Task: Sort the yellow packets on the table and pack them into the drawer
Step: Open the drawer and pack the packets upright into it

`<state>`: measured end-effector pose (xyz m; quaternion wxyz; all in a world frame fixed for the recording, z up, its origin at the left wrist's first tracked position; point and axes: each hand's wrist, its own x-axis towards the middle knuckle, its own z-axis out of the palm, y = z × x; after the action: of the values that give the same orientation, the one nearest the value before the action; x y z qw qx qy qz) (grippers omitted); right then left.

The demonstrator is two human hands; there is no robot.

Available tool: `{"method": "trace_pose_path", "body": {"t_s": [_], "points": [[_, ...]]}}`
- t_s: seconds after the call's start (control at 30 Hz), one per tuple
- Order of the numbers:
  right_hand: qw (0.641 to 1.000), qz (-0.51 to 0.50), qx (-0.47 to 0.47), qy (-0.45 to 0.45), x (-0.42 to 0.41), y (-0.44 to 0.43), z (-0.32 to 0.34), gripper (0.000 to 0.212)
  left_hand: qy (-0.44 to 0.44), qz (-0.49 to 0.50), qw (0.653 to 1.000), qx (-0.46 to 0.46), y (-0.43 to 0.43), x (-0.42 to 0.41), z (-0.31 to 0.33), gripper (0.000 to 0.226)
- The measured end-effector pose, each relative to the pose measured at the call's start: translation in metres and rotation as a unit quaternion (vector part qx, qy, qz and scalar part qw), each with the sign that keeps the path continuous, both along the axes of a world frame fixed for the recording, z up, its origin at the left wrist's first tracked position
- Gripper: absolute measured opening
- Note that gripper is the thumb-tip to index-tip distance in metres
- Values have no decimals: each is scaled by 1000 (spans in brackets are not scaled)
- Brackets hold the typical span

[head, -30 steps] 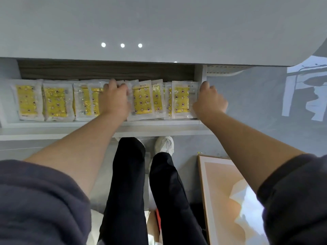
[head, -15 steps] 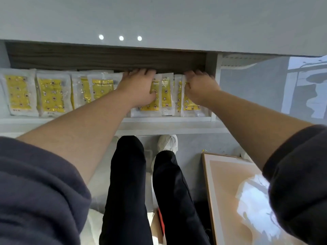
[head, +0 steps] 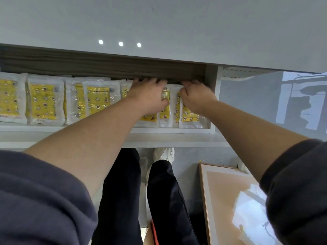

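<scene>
Pressing yellow-printed clear plastic packets (head: 44, 100) down inside the open white drawer (head: 159, 131) under the pale grey desk (head: 159, 23).
The packets lie in one overlapping row across the drawer to its right wall. The left grip (head: 148, 96) has fingers spread flat on packets near the far edge. The right grip (head: 196, 99) has fingers bent over packets at the far right corner; whether it pinches one cannot be told.

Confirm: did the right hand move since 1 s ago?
Yes. The right hand went left, off the drawer's right wall, onto the rightmost packets.
</scene>
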<state>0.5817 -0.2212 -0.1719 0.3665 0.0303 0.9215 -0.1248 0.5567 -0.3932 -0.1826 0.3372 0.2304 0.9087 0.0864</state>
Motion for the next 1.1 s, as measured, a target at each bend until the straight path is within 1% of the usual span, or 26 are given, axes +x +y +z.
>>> {"method": "trace_pose_path", "body": {"t_s": [0.2,0.27,0.33,0.37,0.43,0.53,0.63,0.77,0.9,1.0,1.1], "points": [[1000,10,6,-18,-1,-1,5,44,-12,10,1000,5,0,-2,8,58],[1000,4,4,-2,-6,-4,10,45,-9,28,999,17,-5,-4,12,57],[999,15,-8,36,-13,-17,16,46,11,63,998,14,-20,-8,16,55],[998,26,-17,48,-17,-27,18,46,25,78,997,2,-32,-11,18,53],[998,45,-36,40,-26,-51,22,46,46,94,994,-39,-60,-14,19,51],[997,57,-54,26,-37,-84,22,41,42,107,990,-81,-101,-19,20,48],[997,60,-50,-1,-44,-104,15,41,11,95,991,-91,-129,-21,18,47],[997,77,-18,-27,-39,-116,5,39,-13,67,994,-82,-137,-23,15,48],[996,85,5,-24,-34,-119,4,40,-2,87,992,-89,-137,-23,12,49],[996,89,10,-18,-33,-122,7,41,9,79,992,-100,-139,-21,9,53],[995,99,14,-28,-35,-131,6,42,14,78,993,-88,-143,-23,8,50]]}}
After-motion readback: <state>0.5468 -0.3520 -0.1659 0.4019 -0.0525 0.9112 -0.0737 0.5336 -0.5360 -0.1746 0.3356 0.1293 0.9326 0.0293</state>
